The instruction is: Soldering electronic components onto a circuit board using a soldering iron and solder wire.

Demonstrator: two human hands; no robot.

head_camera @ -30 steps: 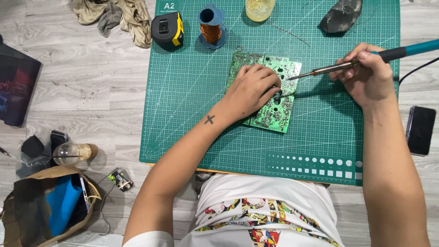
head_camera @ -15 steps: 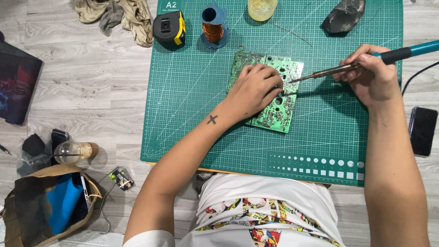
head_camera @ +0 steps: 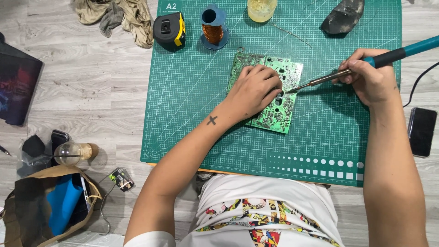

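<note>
Since the earlier frame the soldering iron (head_camera: 352, 68) has swung slightly, its tip settling closer to the left hand's fingertips. The left hand (head_camera: 256, 89) lies flat on the green circuit board (head_camera: 279, 112), fingers loosely together, pressing it down so it stays put on the cutting mat (head_camera: 192, 114). At three o'clock from the board, the right hand (head_camera: 370, 77) pinches the iron like a pen, shaft slanted low for fine control. The hand covers much of the board, so the joint itself is hard to make out. The iron's handle and cord run off-frame. At twelve o'clock stand a copper wire spool (head_camera: 213, 29) and a jar (head_camera: 261, 9), its top cut off.
</note>
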